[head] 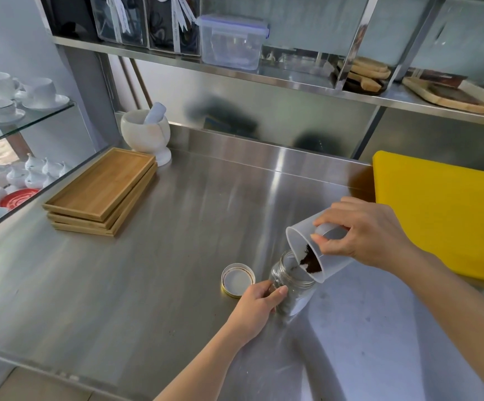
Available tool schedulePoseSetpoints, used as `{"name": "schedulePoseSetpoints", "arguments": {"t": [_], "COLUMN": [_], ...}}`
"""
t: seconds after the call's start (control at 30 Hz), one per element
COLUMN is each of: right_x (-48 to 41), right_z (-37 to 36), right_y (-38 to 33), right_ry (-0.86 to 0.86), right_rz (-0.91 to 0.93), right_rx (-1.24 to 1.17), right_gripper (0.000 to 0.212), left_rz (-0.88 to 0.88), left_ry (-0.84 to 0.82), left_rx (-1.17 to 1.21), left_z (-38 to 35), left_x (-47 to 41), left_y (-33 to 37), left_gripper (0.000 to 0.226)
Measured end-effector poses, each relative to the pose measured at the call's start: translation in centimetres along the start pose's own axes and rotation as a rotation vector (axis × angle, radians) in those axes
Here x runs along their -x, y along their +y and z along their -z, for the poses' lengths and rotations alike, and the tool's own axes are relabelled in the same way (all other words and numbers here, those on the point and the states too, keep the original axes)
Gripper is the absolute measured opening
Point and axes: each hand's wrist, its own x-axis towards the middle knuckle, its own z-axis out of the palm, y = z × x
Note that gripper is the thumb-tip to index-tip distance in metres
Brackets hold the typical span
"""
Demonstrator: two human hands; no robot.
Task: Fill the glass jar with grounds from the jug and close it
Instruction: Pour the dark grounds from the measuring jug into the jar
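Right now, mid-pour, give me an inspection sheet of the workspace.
Surface: brushed stainless steel counter, a few dark specks near the jar.
Job's things: clear glass jar upright, partly filled; translucent plastic jug tipped over its mouth, dark grounds sliding out; gold-rimmed metal lid off, lying inside-up left of the jar.
Clutter: stacked bamboo trays; white stone mortar and pestle; yellow cutting board.
Grippers: left hand grips the jar; right hand holds the jug.
Cables: nothing seen.
Surroundings: steel shelf with clear plastic container; glass shelves of white cups.
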Motion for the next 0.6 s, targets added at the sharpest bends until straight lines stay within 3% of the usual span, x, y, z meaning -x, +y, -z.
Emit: {"name": "schedulePoseSetpoints", "arguments": {"t": [0.2, 0.6], "right_x": [-0.09, 0.19], "right_z": [-0.04, 0.55], "right_y": [-0.05, -0.17], "right_ry": [0.039, 0.101], "right_rz": [0.061, 0.109], "right_rx": [-0.013, -0.005], "right_gripper": [0.041, 0.042], "left_rz": [0.006, -0.007], "left_ry": [-0.003, 0.002], "left_rx": [0.015, 0.014], "left_z": [-0.06, -0.02], "left_x": [-0.02, 0.13], "left_y": [-0.08, -0.02], "left_gripper": [0.031, 0.032]}}
